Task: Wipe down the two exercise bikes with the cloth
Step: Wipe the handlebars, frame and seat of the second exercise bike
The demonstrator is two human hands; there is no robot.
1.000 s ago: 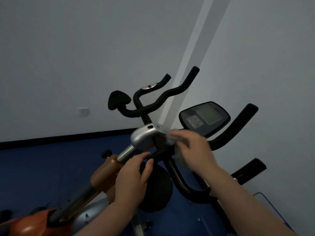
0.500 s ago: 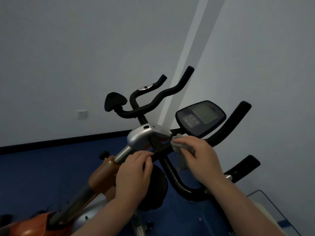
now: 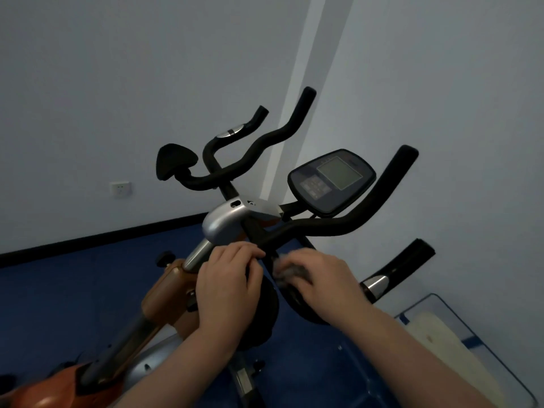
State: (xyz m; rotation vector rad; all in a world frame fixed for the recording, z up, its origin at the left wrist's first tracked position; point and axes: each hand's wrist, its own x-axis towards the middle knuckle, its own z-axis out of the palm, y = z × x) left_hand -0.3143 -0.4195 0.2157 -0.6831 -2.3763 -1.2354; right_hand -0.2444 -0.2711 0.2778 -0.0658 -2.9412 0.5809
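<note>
A: Where's the cloth (image 3: 290, 273)?

B: Bunched grey under the right hand (image 3: 321, 281), pressed to the lower loop of the black handlebar (image 3: 323, 228), just right of the stem. The fingers curl over it and clutch it against the bar.

A: And the left hand (image 3: 228, 285)?

B: Beside the right, nearly touching it. Its fingers fold round the bar where it meets the silver post (image 3: 197, 254), just under the silver clamp (image 3: 226, 222).

A: Which bike (image 3: 164, 298) is that?

B: The near one, with the orange-brown frame running down to the lower left. Its console (image 3: 331, 181) stands above and to the right of the hands, screen tilted toward the camera.

A: Anything behind it?

B: Another set of black bars (image 3: 256, 145) rises further back by the wall, with a black pad (image 3: 175, 161) at its left end. A socket (image 3: 120, 189) sits on the wall at left, above the blue floor (image 3: 73, 284). At the lower right corner lies a pale slab (image 3: 447, 343) in a clear-edged tray; what it is I cannot tell
</note>
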